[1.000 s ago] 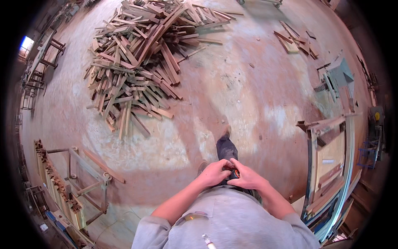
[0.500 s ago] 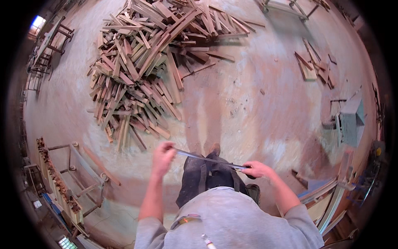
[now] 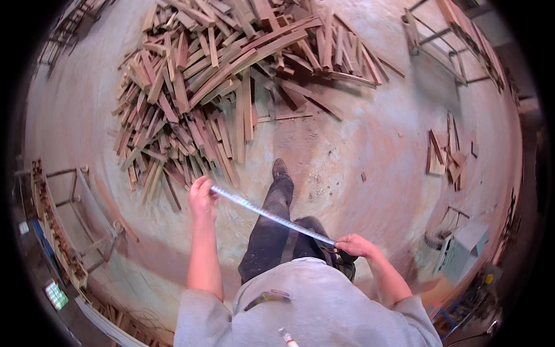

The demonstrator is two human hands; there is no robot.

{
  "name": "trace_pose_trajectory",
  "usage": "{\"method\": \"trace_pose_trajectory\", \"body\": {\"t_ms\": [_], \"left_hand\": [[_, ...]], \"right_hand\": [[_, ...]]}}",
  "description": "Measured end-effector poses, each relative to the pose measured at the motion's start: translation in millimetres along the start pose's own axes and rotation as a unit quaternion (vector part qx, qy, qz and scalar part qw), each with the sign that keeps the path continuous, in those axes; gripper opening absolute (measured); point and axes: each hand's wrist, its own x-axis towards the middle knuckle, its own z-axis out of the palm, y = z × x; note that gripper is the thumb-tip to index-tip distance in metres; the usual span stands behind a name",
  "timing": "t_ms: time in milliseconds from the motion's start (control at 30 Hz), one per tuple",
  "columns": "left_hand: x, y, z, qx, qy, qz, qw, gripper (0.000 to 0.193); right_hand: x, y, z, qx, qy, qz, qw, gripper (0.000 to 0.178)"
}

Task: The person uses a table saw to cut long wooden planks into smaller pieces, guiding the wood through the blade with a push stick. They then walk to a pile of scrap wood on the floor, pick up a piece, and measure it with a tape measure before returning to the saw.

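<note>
A tape measure's white blade (image 3: 272,216) stretches in a slanting line across the front of my legs, with its face showing. The blade's far left end is pinched in the closed fingers of my left hand (image 3: 203,199). At the lower right end my right hand (image 3: 355,246) is closed on the tape measure's dark case, which is mostly hidden by the fingers. Ahead of my left hand lies a big heap of wooden offcuts (image 3: 191,87) on the floor.
One boot (image 3: 280,168) is forward on the dusty floor. Several wood scraps (image 3: 454,159) lie to the right, above a grey-blue metal box (image 3: 465,248). A metal frame (image 3: 442,49) stands far right. On the left is a rack (image 3: 55,225) stacked with wood.
My left hand has moved up and left, and more blade spans between my hands, its white face now turned up. One leg has stepped forward, and the view has shifted.
</note>
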Motion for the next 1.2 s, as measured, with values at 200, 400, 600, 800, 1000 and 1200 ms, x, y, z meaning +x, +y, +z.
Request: {"method": "trace_pose_trajectory", "body": {"t_ms": [200, 400, 600, 800, 1000, 1200], "left_hand": [[4, -15, 148, 0.134, -0.142, -0.077, 0.978, 0.029], [0, -81, 196, 0.407, -0.156, -0.026, 0.899, 0.054], [-41, -155, 214, 0.643, -0.149, -0.177, 0.730, 0.054], [-78, -181, 232, 0.535, -0.077, -0.223, 0.812, 0.028], [-129, -176, 209, 0.326, -0.437, -0.247, 0.801, 0.030], [89, -259, 201, 0.225, -0.520, -0.576, 0.590, 0.020]], "right_hand": [[49, -70, -120, 0.057, 0.004, -0.004, 0.998, 0.032], [104, -99, -212, -0.110, -0.029, 0.008, 0.993, 0.035], [181, -41, -267, -0.472, -0.043, -0.216, 0.854, 0.037], [210, -27, -320, -0.475, -0.201, -0.193, 0.835, 0.039], [163, -31, -374, -0.263, -0.443, -0.121, 0.848, 0.040], [263, -141, -364, -0.013, -0.288, 0.054, 0.956, 0.035]]}}
